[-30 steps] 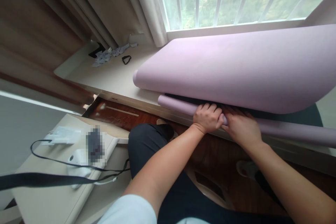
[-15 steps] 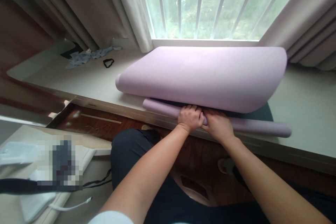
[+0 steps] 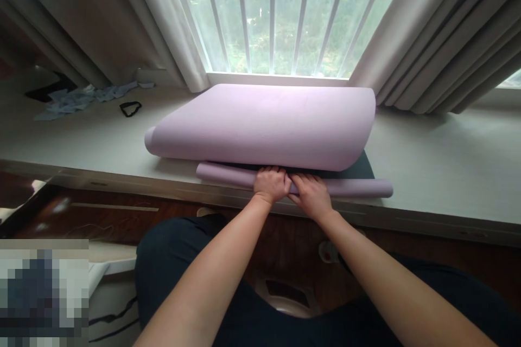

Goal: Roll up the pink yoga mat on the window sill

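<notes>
Both hands close over one narrow roll, side by side near its middle: the left hand (image 3: 272, 183) and the right hand (image 3: 312, 195) curl their fingers over the top and the far side, thumbs close together. Whether the thumbs touch each other is hard to tell. Under and beyond them stretches a pale ledge (image 3: 448, 165), running well out to either side, its front edge just on the near side of the wrists. Grey curtains (image 3: 439, 43) hang past the ledge, one set ahead and to the left of the hands, the other ahead and to the right. Between these, straight ahead, stands a window (image 3: 260, 38) with white upright bars and greenery outside. On the near side of the hands are dark trousers (image 3: 175, 249), with a knee to the left of the left forearm, and brown floor (image 3: 280, 233) shows below the ledge between the arms. Just beyond the knuckles lies a broad lilac curl (image 3: 264, 124), reaching farther left than the roll. The lilac narrow roll (image 3: 358, 188) lies along the ledge's front edge, with an end sticking out on each side of the hands. A dark green sheet (image 3: 364, 165) shows between curl and roll, clearest beyond the right hand. Well to the left and ahead of the left hand lie crumpled pale scraps (image 3: 75, 98), and nearer it, a small black band (image 3: 122, 109).
</notes>
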Available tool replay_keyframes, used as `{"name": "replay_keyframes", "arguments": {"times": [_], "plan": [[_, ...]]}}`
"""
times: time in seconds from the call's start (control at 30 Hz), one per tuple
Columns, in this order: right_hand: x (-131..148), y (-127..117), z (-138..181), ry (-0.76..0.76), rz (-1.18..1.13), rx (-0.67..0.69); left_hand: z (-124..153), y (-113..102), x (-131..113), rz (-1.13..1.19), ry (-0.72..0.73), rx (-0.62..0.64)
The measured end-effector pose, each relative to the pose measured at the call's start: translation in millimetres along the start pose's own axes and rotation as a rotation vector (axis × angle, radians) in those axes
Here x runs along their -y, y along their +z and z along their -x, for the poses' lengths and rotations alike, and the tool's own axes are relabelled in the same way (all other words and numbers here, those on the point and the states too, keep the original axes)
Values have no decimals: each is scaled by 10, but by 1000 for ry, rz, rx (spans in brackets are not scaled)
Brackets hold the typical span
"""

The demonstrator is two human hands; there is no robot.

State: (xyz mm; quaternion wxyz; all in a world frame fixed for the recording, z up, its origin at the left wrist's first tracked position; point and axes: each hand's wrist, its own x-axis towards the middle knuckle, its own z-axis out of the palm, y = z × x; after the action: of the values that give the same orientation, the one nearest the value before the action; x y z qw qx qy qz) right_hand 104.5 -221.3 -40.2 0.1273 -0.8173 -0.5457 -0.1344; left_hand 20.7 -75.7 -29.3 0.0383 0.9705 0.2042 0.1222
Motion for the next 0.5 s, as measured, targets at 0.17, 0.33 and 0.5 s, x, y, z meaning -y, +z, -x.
{"name": "replay_keyframes", "arguments": {"times": [0.17,0.33,0.5], "plan": [[-6,21,25,-4,25,-27,-37,-27,-9,5,-15,29],[-38,51,22,-15,36,-19,-76,-50,-19,9,-39,61],[-50,62,11,-27,47,-35,-89,-40,-13,12,-47,62]]}}
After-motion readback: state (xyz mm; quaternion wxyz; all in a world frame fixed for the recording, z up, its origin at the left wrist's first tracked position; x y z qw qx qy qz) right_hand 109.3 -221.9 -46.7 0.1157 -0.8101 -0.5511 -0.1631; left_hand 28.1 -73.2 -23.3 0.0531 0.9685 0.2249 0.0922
